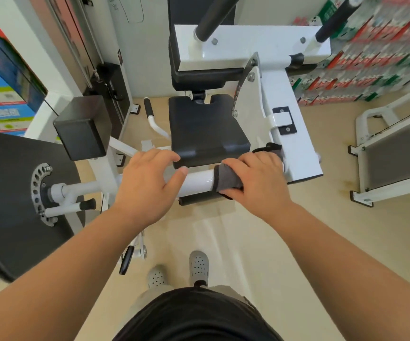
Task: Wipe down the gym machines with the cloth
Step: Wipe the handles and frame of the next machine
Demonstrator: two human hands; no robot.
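Observation:
A white gym machine with a black seat [206,129] stands in front of me. A white horizontal bar [197,183] runs below the seat's front edge. My right hand [255,183] grips a grey cloth [227,179] wrapped round the right part of this bar. My left hand [149,183] rests on the bar's left part, fingers curled over it and thumb under. A black foam roller [199,200] lies just below the bar.
A black weight disc [9,205] with a white axle fills the left. A black pad [83,126] sits above it. Another white machine frame [393,153] stands at the right. Stacked packs line the back right wall. My grey shoes [199,267] stand on the beige floor.

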